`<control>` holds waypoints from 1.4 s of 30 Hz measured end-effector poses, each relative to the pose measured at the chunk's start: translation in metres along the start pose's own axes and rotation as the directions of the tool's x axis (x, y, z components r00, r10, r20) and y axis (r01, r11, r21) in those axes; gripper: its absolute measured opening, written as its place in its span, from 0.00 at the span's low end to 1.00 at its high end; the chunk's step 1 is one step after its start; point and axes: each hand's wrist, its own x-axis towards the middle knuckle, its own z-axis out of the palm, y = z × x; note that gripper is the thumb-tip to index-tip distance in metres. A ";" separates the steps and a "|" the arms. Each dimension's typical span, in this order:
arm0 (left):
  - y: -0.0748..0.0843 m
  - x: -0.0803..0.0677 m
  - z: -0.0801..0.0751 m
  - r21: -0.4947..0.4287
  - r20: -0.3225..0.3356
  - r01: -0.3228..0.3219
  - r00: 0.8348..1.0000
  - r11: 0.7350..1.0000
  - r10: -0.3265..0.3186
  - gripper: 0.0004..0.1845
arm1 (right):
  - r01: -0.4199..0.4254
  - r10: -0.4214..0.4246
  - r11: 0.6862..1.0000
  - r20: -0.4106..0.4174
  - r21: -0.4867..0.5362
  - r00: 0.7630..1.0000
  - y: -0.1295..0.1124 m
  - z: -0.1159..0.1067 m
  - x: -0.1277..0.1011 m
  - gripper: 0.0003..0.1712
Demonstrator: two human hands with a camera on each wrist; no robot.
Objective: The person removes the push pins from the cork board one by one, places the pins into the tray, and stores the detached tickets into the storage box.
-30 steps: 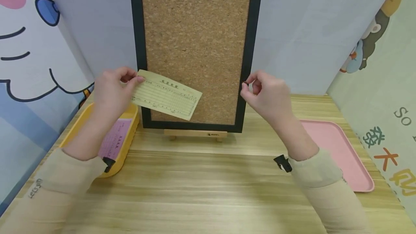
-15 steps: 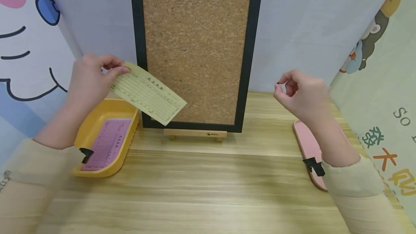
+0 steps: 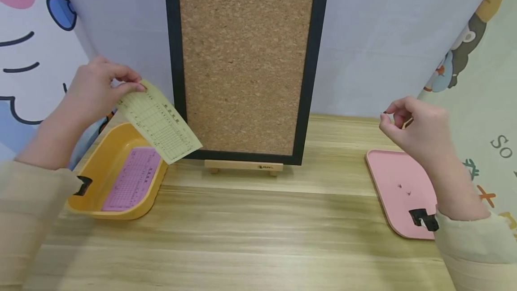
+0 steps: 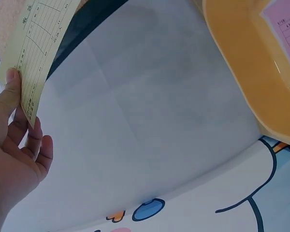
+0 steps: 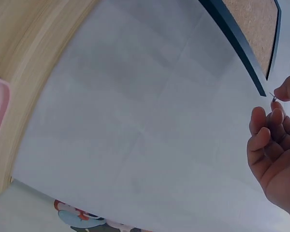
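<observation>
One yellow slip (image 3: 159, 122) pinched in the left hand (image 3: 94, 89); right hand (image 3: 418, 131) pinches one tiny pin (image 3: 384, 112). Slip's print unreadable.

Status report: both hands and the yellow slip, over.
Left hand pinches yellow slip above yellow tray. Right hand pinches a pin over pink tray. Nothing in the way.
</observation>
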 end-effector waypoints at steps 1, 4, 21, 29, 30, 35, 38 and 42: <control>-0.002 0.001 0.000 0.002 0.009 -0.004 1.000 1.000 0.004 0.17 | -0.003 0.003 1.000 0.003 -0.002 1.000 0.003 -0.001 -0.002 0.04; -0.008 0.004 0.000 0.022 0.030 -0.023 0.999 0.999 0.023 0.16 | -0.021 0.021 1.000 0.014 -0.006 1.000 0.012 -0.004 -0.009 0.04; -0.058 0.013 0.013 0.112 0.178 -0.106 0.980 0.988 0.085 0.11 | -0.232 0.235 0.972 0.147 -0.041 0.961 0.055 -0.002 -0.049 0.04; -0.079 0.012 0.026 0.094 0.255 -0.093 0.965 0.991 0.066 0.12 | -0.319 0.326 0.945 0.198 -0.065 0.924 0.076 0.007 -0.072 0.04; -0.081 0.012 0.028 0.096 0.265 -0.097 0.962 0.991 0.069 0.11 | -0.328 0.334 0.943 0.205 -0.065 0.920 0.079 0.008 -0.076 0.04; -0.093 0.008 0.041 0.093 0.293 -0.114 0.952 0.989 0.083 0.09 | -0.380 0.390 0.921 0.249 -0.091 0.887 0.089 0.014 -0.091 0.05; -0.099 0.005 0.048 0.092 0.286 -0.121 0.954 0.988 0.090 0.08 | -0.404 0.416 0.909 0.290 -0.104 0.862 0.097 0.017 -0.100 0.06; -0.106 0.003 0.058 0.115 0.274 -0.151 0.955 0.982 0.115 0.07 | -0.431 0.442 0.895 0.369 -0.118 0.817 0.108 0.022 -0.110 0.07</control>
